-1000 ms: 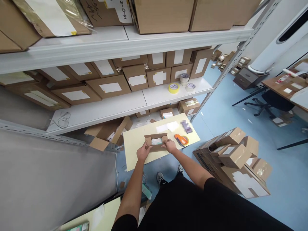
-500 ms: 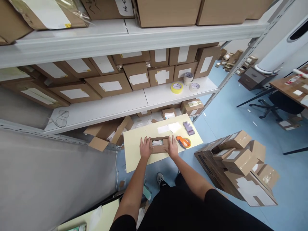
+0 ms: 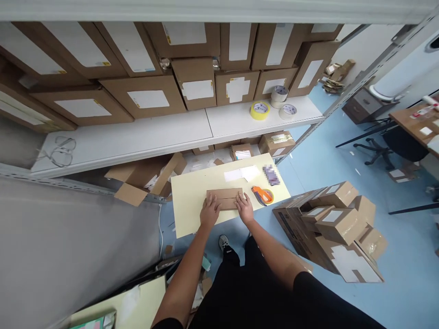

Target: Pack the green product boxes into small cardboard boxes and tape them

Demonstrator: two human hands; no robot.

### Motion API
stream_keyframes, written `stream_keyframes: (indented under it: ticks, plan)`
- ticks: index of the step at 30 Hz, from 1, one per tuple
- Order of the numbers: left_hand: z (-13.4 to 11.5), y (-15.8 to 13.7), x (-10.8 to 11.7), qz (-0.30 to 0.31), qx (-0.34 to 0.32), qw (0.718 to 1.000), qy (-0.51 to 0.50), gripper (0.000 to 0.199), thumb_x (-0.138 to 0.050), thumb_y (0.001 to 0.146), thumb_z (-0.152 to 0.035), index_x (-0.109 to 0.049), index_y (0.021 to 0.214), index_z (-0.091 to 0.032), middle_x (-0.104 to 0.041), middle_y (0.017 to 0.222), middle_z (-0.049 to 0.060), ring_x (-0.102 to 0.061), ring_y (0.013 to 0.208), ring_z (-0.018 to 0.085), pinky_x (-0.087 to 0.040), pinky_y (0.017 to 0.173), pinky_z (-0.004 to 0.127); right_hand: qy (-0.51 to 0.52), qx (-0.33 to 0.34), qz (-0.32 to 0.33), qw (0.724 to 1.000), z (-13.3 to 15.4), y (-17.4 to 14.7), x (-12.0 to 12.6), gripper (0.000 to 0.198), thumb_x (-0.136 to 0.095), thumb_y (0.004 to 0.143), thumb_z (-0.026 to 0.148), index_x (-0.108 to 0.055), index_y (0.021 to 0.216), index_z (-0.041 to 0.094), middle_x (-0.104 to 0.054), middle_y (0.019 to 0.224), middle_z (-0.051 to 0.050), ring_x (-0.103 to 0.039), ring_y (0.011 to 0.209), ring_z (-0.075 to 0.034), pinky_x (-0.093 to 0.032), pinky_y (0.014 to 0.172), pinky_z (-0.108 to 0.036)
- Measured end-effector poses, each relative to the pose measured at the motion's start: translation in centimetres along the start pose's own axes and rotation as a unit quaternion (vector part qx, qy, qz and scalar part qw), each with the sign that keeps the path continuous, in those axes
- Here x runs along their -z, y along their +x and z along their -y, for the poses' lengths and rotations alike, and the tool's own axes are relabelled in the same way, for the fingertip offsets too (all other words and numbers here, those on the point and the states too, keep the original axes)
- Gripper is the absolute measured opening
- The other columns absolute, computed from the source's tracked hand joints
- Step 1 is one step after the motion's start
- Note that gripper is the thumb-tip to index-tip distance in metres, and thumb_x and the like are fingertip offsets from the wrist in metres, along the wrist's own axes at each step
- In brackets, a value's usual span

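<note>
Cardboard box (image 3: 224, 198), flaps closed, under two flat hands on a pale yellow table (image 3: 192, 205).

It lies near the table's front edge, with bare tabletop to its left; an orange tape dispenser (image 3: 262, 195) sits just right of it and white paper slips (image 3: 242, 173) lie behind. The left hand (image 3: 210, 211) and right hand (image 3: 244, 208) press down on the box's near corners, fingers spread and extended, palms flat, gripping nothing. Both forearms reach forward from the body. Stacked boxes (image 3: 329, 224) crowd the floor to the right.
</note>
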State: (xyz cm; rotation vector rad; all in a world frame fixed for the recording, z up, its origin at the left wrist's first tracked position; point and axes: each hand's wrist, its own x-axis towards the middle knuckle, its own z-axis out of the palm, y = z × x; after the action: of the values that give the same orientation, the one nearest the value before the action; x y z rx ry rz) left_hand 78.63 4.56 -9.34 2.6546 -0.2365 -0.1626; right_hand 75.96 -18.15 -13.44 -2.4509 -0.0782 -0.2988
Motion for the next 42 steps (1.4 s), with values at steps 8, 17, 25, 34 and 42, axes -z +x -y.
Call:
stream_keyframes:
  ticks: [8, 17, 25, 34, 42]
  plan:
    - [-2.3, -0.3, -0.4, 0.039, 0.018, 0.998, 0.053, 0.064, -0.045, 0.102, -0.049, -0.046, 0.156, -0.016, -0.029, 0.169, 0.014, -0.038, 0.149, 0.038, -0.037, 0.121, 0.050, -0.003, -0.021, 0.015, 1.000, -2.1, 1.1, 3.3, 0.045, -0.058, 0.098, 0.033, -0.062, 0.141, 0.023, -0.056, 0.152, -0.010, -0.038, 0.148, -0.033, -0.037, 0.119, -0.056]
    - [-5.9, 0.3, -1.9, 0.158, 0.111, 0.979, 0.058, 0.082, -0.044, 0.097, -0.056, -0.016, 0.167, -0.024, 0.001, 0.175, 0.006, -0.027, 0.147, 0.054, -0.053, 0.096, 0.062, -0.069, -0.319, 0.117, 0.938, -10.1, 2.8, 8.8, 0.033, -0.068, 0.086, 0.033, -0.070, 0.110, 0.011, -0.069, 0.119, -0.020, -0.063, 0.118, -0.035, -0.048, 0.101, -0.044]
    - [-5.4, -0.2, -1.4, 0.173, 0.092, 0.979, 0.050, 0.086, -0.051, 0.096, -0.050, -0.010, 0.167, -0.025, 0.006, 0.175, 0.005, -0.043, 0.135, 0.046, -0.053, 0.095, 0.053, -0.053, -0.303, 0.121, 0.944, -10.9, 2.4, 5.8, 0.041, -0.067, 0.083, 0.032, -0.062, 0.117, 0.011, -0.070, 0.110, -0.020, -0.061, 0.118, -0.036, -0.047, 0.097, -0.044]
    - [-6.6, 0.2, -2.1, 0.216, 0.128, 0.964, 0.087, 0.115, -0.071, 0.079, -0.066, -0.005, 0.166, -0.031, 0.012, 0.174, 0.005, -0.038, 0.137, 0.051, -0.052, 0.095, 0.056, 0.050, -0.209, 0.092, 0.972, -6.4, 4.1, 11.0, 0.044, -0.055, 0.090, 0.051, -0.056, 0.121, 0.019, -0.069, 0.113, -0.015, -0.066, 0.102, -0.032, -0.052, 0.084, -0.041]
    - [-8.1, 0.8, -2.3, 0.207, 0.178, 0.961, 0.053, 0.105, -0.068, 0.077, -0.062, -0.018, 0.165, -0.033, 0.006, 0.174, -0.002, -0.042, 0.137, 0.049, -0.051, 0.097, 0.058, 0.190, -0.116, 0.159, 0.962, 1.5, 2.1, 11.6, 0.037, -0.062, 0.090, 0.057, -0.053, 0.102, 0.024, -0.062, 0.085, 0.000, -0.059, 0.079, -0.021, -0.050, 0.074, -0.031]
